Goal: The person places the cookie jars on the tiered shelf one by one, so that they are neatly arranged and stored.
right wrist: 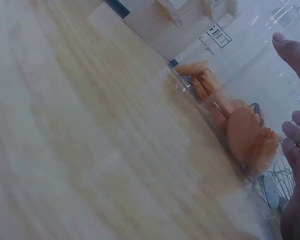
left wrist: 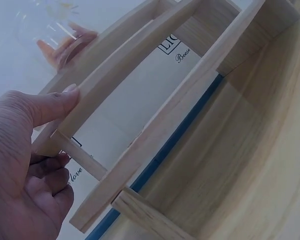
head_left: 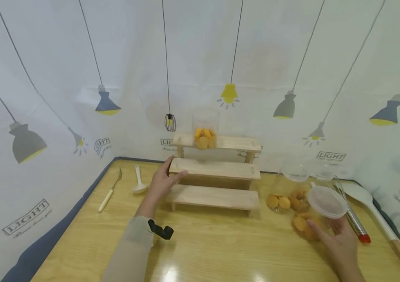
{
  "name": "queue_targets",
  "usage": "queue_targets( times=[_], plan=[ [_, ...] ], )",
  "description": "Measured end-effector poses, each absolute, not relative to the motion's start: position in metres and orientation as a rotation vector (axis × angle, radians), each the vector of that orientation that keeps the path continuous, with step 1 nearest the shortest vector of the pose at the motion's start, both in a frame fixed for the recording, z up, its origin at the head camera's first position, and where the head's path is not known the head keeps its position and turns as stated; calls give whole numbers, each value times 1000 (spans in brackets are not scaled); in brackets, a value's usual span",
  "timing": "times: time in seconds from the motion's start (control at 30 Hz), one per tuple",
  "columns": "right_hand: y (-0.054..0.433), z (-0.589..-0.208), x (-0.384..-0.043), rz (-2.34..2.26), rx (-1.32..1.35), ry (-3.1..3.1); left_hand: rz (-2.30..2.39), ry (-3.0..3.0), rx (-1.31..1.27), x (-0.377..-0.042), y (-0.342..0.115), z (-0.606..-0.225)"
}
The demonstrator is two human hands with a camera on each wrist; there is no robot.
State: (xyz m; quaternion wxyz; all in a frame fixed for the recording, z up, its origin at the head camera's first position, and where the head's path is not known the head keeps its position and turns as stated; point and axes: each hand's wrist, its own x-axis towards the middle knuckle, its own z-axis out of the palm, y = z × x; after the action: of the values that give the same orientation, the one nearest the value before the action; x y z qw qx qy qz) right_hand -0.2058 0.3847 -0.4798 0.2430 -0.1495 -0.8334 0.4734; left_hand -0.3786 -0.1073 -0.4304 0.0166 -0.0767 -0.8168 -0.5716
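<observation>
A three-step wooden display rack stands on the table. My left hand grips the left end of its middle step, and in the left wrist view the thumb lies along the board with the fingers curled by its end. On the right, my right hand holds a clear jar with a whitish lid and orange cookies inside. Its thumb lies across the jar's front; the other fingers are partly hidden behind. Cookies show through the clear wall in the right wrist view.
Another cookie jar sits on the top step. More clear lidded jars stand right of the rack. Farther right lie a whisk and a white spatula. A fork and a white ladle lie left.
</observation>
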Motion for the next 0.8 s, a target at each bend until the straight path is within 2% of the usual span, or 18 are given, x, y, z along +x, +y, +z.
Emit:
queue_targets(
  times=[0.37, 0.7, 0.8],
  plan=[
    [378, -483, -206, 1423, -120, -2149, -1761, -2553, -207, -377, -110, -428],
    [369, -472, -204, 1498, -62, -2034, -1759, -2587, -211, -380, -107, -422],
    [356, -476, -205, 1555, 98, -1918, -1760, -2578, -211, -378, -110, -424]
  ],
)
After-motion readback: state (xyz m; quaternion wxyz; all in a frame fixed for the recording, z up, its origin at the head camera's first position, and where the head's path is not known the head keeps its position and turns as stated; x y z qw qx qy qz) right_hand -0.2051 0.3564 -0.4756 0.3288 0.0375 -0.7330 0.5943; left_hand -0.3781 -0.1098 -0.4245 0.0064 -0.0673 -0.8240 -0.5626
